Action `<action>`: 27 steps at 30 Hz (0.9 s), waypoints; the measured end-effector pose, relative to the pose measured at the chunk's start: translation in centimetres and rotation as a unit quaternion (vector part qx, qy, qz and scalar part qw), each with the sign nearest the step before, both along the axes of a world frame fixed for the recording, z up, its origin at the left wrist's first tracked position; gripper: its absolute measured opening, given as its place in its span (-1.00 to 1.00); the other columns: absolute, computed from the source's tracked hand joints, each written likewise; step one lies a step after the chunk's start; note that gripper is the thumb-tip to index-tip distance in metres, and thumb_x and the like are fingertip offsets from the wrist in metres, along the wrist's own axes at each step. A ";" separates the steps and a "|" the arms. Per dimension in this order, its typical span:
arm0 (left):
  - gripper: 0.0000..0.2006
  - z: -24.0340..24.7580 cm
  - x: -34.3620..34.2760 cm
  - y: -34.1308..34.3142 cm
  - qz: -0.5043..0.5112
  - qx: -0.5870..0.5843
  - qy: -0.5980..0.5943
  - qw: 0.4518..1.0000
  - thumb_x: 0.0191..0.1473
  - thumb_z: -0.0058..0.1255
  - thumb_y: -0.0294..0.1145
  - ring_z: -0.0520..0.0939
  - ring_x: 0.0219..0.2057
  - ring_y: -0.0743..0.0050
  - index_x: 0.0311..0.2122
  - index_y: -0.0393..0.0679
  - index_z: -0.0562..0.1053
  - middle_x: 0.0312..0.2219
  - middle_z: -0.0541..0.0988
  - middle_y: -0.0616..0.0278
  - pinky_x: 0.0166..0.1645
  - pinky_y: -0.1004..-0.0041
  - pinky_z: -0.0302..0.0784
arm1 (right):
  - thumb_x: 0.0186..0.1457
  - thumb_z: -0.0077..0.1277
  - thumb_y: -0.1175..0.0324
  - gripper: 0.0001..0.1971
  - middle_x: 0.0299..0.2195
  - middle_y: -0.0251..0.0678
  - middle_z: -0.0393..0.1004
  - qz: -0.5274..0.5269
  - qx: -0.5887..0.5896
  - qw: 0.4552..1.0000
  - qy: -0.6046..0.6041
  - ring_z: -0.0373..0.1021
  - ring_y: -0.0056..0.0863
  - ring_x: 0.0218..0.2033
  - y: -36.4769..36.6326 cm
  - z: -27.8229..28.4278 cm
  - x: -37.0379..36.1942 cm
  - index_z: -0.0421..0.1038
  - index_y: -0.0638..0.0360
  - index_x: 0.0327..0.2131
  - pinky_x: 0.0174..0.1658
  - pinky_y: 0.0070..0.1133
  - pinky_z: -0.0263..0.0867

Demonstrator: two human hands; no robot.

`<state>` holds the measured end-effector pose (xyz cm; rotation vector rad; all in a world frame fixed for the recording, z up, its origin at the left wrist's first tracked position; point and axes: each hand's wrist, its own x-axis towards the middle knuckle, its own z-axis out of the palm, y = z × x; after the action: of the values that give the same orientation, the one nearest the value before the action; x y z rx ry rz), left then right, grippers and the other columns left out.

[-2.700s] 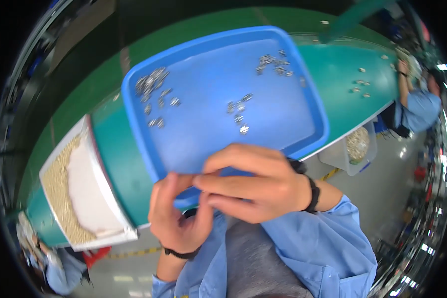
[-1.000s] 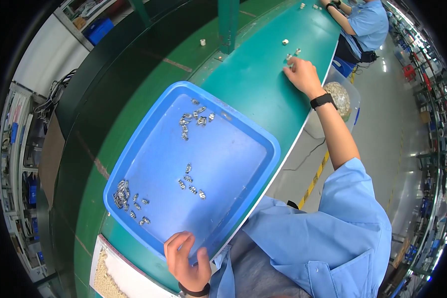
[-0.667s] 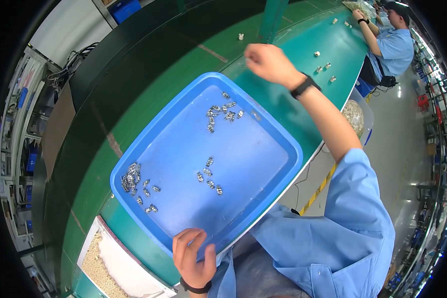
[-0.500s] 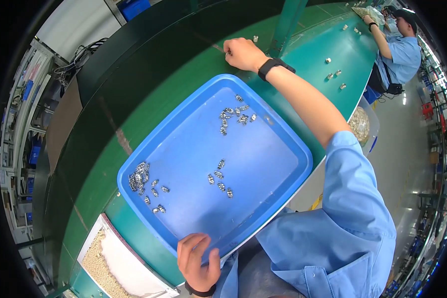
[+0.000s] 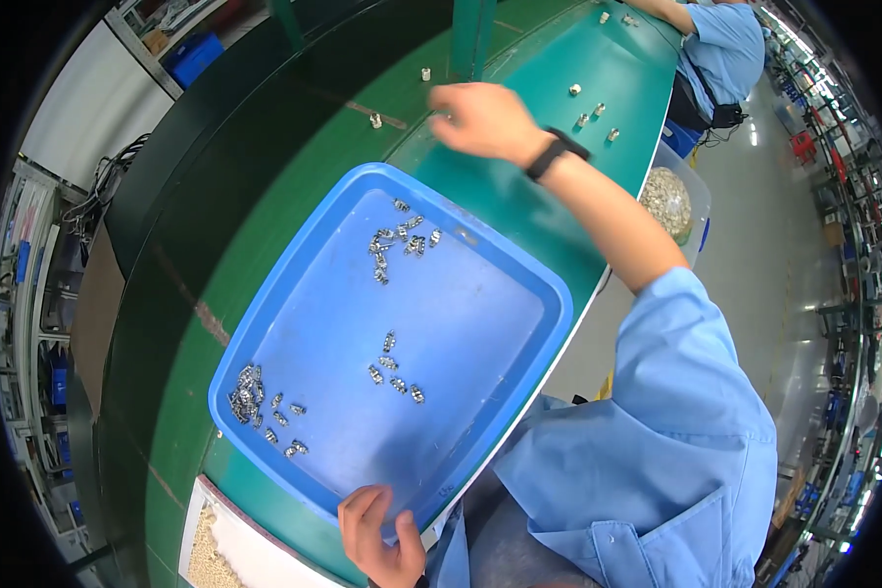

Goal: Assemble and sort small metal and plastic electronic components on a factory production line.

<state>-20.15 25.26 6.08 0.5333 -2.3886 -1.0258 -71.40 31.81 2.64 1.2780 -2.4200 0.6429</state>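
My left hand (image 5: 380,537) is at the near rim of a blue plastic tray (image 5: 519,279), fingers loosely curved and apart, holding nothing. Small shiny metal fittings lie in the tray: a heap (image 5: 247,394) at the left corner, a loose group (image 5: 390,365) in the middle and a cluster (image 5: 398,237) toward the far end. My right hand (image 5: 487,120) is above the green surface beyond the tray, blurred by motion with its fingers bent and partly hidden. To its left a metal fitting (image 5: 375,121) stands on the green belt, with another fitting (image 5: 426,74) farther back.
More fittings (image 5: 583,120) stand along the teal tabletop (image 5: 534,59) at the right. A green post (image 5: 467,41) rises behind my right hand. A white box (image 5: 265,547) of small beige pieces sits near left. A clear tub (image 5: 671,201) is beside the table; a co-worker (image 5: 725,49) is far right.
My right hand has let go of a metal fitting, now standing on the belt, and has drawn back to the right. The whole view has shifted, moving the tray leftward in the picture.
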 end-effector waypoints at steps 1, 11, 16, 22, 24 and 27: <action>-0.75 0.2 -0.2 0.2 -0.008 0.008 0.007 1.000 0.19 0.11 -0.37 0.58 -0.24 0.03 -0.15 -0.38 0.52 -0.23 0.59 -0.05 -0.11 0.22 0.46 | 0.08 0.07 0.23 -0.79 -0.41 -0.10 0.58 -0.019 -0.015 1.000 0.007 0.54 -0.09 -0.36 4.4 0.5 -0.6 0.54 0.13 -0.29 -0.28 -0.22 0.45; -0.74 0.6 -1.0 1.3 -0.024 0.034 0.014 0.999 0.17 0.13 -0.36 0.59 -0.26 0.04 -0.18 -0.39 0.53 -0.26 0.60 -0.04 -0.14 0.25 0.47 | 0.13 0.21 0.19 -0.74 -0.51 -0.22 0.57 -0.373 -0.014 0.928 0.004 0.53 -0.27 -0.47 23.7 -5.9 -6.4 0.56 0.15 -0.22 -0.37 -0.41 0.43; -0.75 0.9 -1.6 1.3 -0.014 0.039 0.006 0.999 0.13 0.15 -0.38 0.60 -0.26 0.05 -0.21 -0.39 0.54 -0.28 0.60 -0.02 -0.14 0.28 0.48 | 0.16 0.20 0.24 -0.71 -0.43 -0.18 0.60 -0.217 -0.051 0.972 -0.077 0.56 -0.27 -0.43 20.2 -5.3 -6.6 0.52 0.17 -0.11 -0.33 -0.39 0.44; -0.78 -0.1 -0.4 0.3 -0.031 0.054 -0.004 0.998 0.09 0.16 -0.42 0.60 -0.27 0.06 -0.22 -0.37 0.56 -0.28 0.61 -0.03 -0.16 0.29 0.49 | 0.13 0.20 0.26 -0.75 -0.42 -0.16 0.63 0.091 -0.037 0.988 -0.115 0.59 -0.26 -0.36 0.0 0.4 -1.9 0.52 0.22 -0.22 -0.26 -0.40 0.48; -0.78 0.2 -0.2 0.4 -0.010 0.051 -0.012 0.999 0.09 0.16 -0.42 0.60 -0.27 0.06 -0.22 -0.37 0.56 -0.28 0.61 -0.03 -0.16 0.29 0.49 | 0.10 0.21 0.26 -0.76 -0.40 -0.16 0.64 0.134 -0.009 0.983 -0.127 0.59 -0.22 -0.33 -6.6 0.2 -2.4 0.53 0.23 -0.27 -0.23 -0.39 0.49; -0.79 0.5 0.3 0.7 0.027 0.049 -0.027 0.998 0.09 0.15 -0.44 0.60 -0.28 0.06 -0.21 -0.37 0.56 -0.28 0.61 -0.03 -0.17 0.30 0.49 | 0.07 0.22 0.28 -0.78 -0.40 -0.16 0.64 0.173 0.032 0.976 -0.128 0.59 -0.20 -0.32 -13.7 -1.6 -2.5 0.55 0.23 -0.30 -0.21 -0.37 0.48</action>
<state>-19.89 25.93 6.54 0.6642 -2.3663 -1.1218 -73.86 18.12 1.07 1.7635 -2.4510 0.8770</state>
